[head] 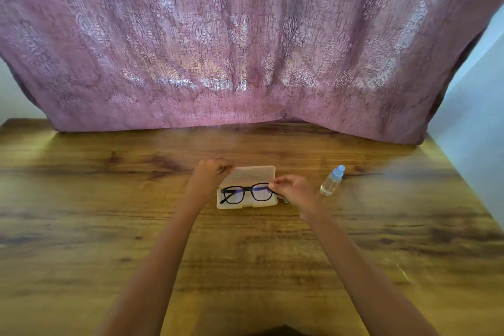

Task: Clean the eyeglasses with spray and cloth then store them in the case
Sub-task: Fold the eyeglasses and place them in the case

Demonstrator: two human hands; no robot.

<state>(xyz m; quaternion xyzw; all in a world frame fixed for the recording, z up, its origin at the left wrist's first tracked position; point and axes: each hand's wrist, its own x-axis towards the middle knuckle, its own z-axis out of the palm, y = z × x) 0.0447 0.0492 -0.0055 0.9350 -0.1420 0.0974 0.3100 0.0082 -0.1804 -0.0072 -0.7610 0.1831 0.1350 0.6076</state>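
Note:
A translucent whitish case (261,203) lies open in the middle of the wooden table (109,226), its lid (253,173) tilted back. Black-framed eyeglasses (246,193) rest over the case's lower half, lenses facing me. My right hand (293,190) pinches the glasses at their right end. My left hand (210,174) grips the lid's left corner with curled fingers. A small clear spray bottle (332,180) with a light-blue cap stands to the right of the case. A bit of greenish cloth (287,201) peeks out under my right hand.
A pink patterned curtain (245,49) hangs along the table's far edge. A pale wall (477,131) runs beside the table on the right. Bare wood lies on both sides of the case and in front of it.

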